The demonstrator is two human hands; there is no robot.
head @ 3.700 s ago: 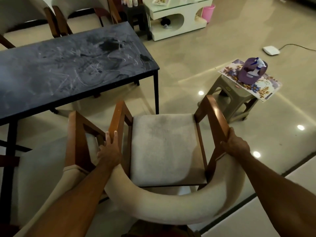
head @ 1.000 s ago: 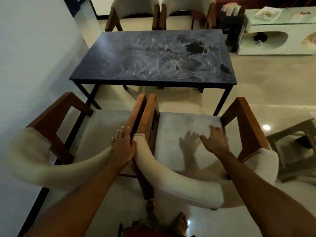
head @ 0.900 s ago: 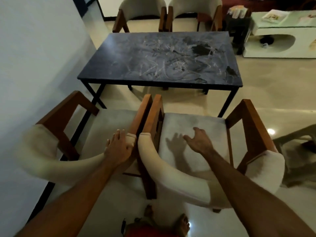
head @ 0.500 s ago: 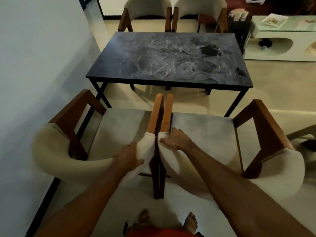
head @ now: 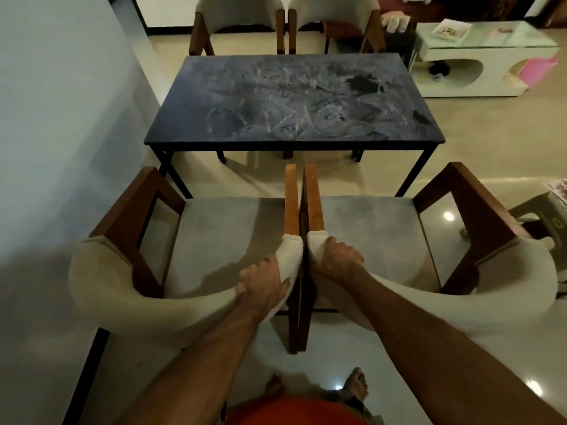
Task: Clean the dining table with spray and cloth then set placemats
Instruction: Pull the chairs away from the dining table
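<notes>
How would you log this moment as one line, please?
left hand: grips left chair | right hand: grips right chair | table: smeared

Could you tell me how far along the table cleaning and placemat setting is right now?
Done: two near chairs stand clear of the dining table. In hand: left hand and right hand grip their padded backrests. Left: the tabletop shows pale smears and dark stains; spraying, wiping and placemats remain.

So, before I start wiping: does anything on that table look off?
Yes. The dark rectangular tabletop is covered in pale scribbles and smears, with a black blotch near its far right corner.
</notes>
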